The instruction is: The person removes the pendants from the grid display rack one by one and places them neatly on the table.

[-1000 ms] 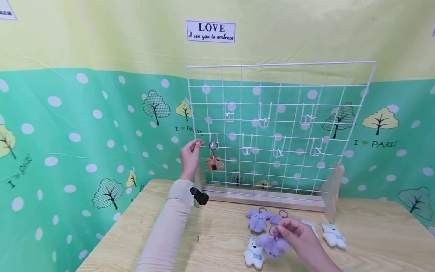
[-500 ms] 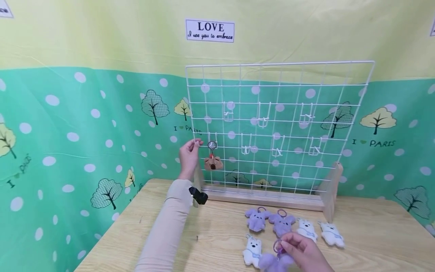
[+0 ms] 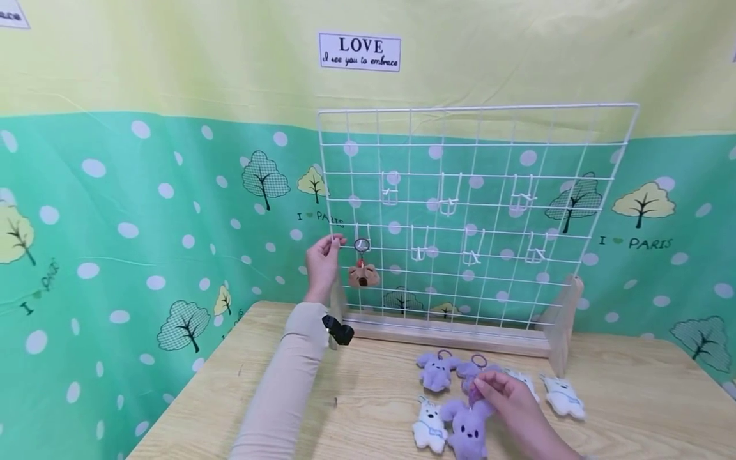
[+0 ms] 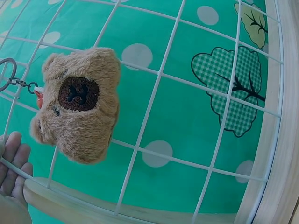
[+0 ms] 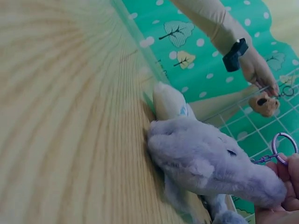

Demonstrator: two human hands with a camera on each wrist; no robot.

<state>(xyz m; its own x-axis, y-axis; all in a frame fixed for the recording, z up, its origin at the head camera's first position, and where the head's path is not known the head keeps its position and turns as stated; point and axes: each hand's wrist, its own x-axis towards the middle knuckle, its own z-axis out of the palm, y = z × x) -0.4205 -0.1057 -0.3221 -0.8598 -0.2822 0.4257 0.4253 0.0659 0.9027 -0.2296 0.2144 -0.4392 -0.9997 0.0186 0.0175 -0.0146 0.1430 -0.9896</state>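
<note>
My left hand (image 3: 323,265) grips the left edge of a white wire grid rack (image 3: 477,108). Right beside it, a brown bear-head plush keychain (image 3: 363,276) hangs by its ring from a hook; the left wrist view shows its furry brown face (image 4: 84,121) up close. Low over the table, my right hand (image 3: 512,402) pinches a purple long-eared plush keychain (image 3: 468,431) near its purple ring (image 5: 274,145). This plush hangs upright with its face showing in the head view, and it overlaps a white bear plush keychain (image 3: 429,425) at its left.
Two more purple plush keychains (image 3: 436,372) and two white ones (image 3: 563,397) lie on the wooden table (image 3: 218,390) before the rack. Several white wire hooks (image 3: 448,204) stick out from the grid in two rows. A patterned curtain (image 3: 115,255) hangs behind.
My right hand dips toward the front with the purple plush keychain, then comes back up; the plush has turned upright and faces the head camera. My left hand stays on the rack.
</note>
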